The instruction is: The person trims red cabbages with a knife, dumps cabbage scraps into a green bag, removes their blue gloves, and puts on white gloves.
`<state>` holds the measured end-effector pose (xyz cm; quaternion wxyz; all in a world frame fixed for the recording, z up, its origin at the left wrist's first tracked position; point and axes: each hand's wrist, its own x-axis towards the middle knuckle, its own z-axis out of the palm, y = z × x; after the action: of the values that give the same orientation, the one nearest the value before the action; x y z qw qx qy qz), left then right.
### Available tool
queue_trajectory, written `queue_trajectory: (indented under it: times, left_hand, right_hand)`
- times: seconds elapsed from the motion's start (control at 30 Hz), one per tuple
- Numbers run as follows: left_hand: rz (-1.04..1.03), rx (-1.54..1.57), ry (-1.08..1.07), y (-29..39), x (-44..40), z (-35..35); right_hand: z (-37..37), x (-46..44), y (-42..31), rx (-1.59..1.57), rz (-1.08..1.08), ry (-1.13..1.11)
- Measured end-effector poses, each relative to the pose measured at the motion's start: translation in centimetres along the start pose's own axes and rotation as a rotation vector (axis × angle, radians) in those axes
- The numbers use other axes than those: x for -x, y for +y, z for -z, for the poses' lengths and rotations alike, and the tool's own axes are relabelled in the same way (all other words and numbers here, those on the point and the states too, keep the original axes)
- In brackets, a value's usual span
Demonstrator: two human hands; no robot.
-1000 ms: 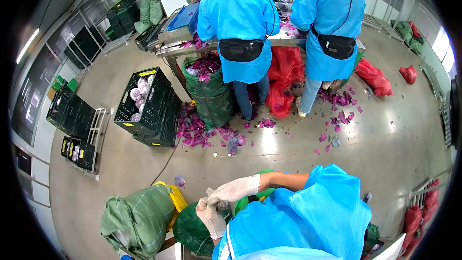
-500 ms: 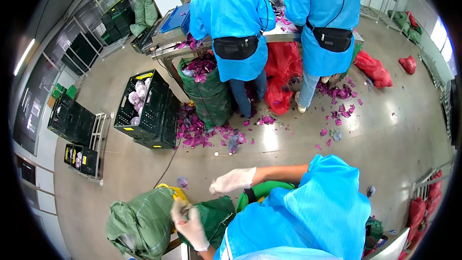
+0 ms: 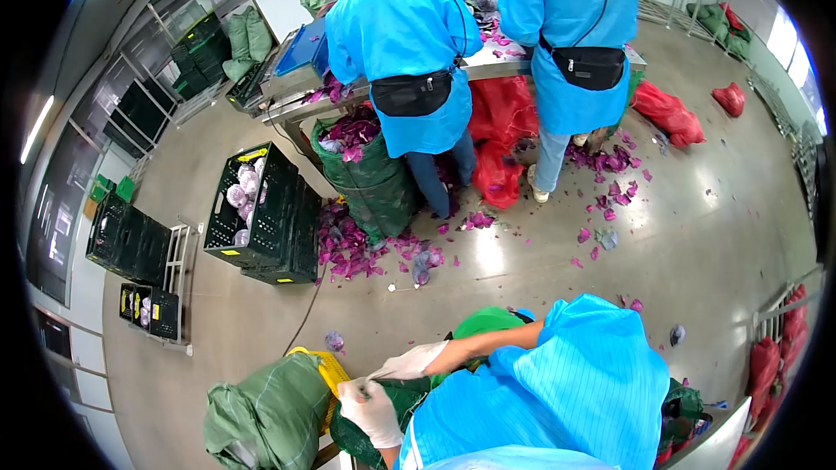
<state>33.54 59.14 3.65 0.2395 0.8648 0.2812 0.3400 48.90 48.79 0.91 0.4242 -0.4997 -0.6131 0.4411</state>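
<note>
My left hand (image 3: 373, 414), in a white glove, is closed in front of the dark green sack (image 3: 407, 393), fingers curled. My right hand (image 3: 409, 362), also in a white glove, reaches across from the right, and its fingertips meet those of my left hand. Both hands look pinched together; whatever lies between the fingers is too small or hidden to make out. Just left of them are a yellow plastic basket (image 3: 330, 372) and a full light green woven sack (image 3: 266, 413). A bright green rounded object (image 3: 489, 322) shows behind my right forearm.
Two co-workers in blue gowns (image 3: 402, 26) stand at a metal table (image 3: 305, 107). Purple cabbage leaves (image 3: 347, 244) litter the floor near a filled green sack (image 3: 370, 178). Stacked black crates (image 3: 277, 235) hold cabbages. Red sacks (image 3: 669, 113) lie right; a cable crosses the floor.
My hands were apart and have come together, the right moving down and the left slightly right. The view has shifted a little.
</note>
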Motion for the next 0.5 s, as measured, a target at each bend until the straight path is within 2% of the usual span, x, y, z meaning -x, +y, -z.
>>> queue_trajectory:
  times: [0.03,0.1,0.13,0.2,0.23,0.3,0.33,0.43,0.47,0.5]
  left_hand:
    - [0.095,0.009,0.043,-1.4,0.1,-0.5]
    - [0.217,0.000,-0.026,-2.7,0.2,-0.6]
    - [0.212,0.160,-0.053,-1.8,-0.2,-0.6]
    - [0.204,0.479,-0.099,0.8,-0.9,-0.3]
    - [0.320,0.606,-0.208,0.6,-0.8,0.0]
    - [0.549,0.855,-0.435,-0.4,-0.1,0.7]
    - [0.526,0.912,-0.492,-1.0,0.4,1.2]
    - [0.563,0.828,-0.447,-1.8,1.7,1.3]
    - [0.484,0.756,-0.368,-2.1,2.1,0.5]
    - [0.393,0.665,-0.385,-2.4,2.2,0.8]
  right_hand:
    - [-0.4,0.2,-1.4,0.012,-0.011,0.033]
    - [-0.8,0.6,-3.2,0.044,-0.034,0.096]
    - [-1.1,0.4,-2.2,-0.074,0.144,0.184]
    - [-1.0,0.2,0.8,-0.343,0.154,0.104]
    - [-0.9,0.2,1.6,-0.477,0.157,0.061]
    - [0.3,0.9,-1.2,-0.629,-0.005,0.040]
    - [-0.3,0.6,0.0,-0.626,0.008,0.057]
    - [-1.4,0.3,1.1,-0.642,0.050,0.087]
    - [-1.5,0.5,1.1,-0.650,0.063,0.094]
    - [-1.3,0.7,1.0,-0.655,0.034,0.058]
